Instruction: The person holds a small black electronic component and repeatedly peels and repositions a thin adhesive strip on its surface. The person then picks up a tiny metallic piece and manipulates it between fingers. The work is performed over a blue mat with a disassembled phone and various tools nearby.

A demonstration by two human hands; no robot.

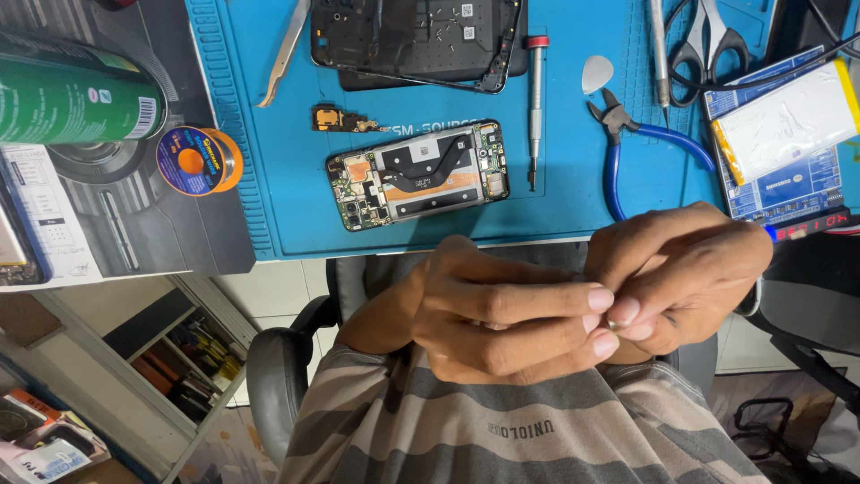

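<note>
Both hands' fingertips pinch tiny part, axis unclear; opened phone lies crosswise.

Head cam, looks steeply down, close on hands, blue mat beyond

Beyond the fingers lies a matt, ribbed rubbery blue mat; on it, a bare circuit-board phone, glossy-handled pliers and a shiny metal screwdriver.
</note>
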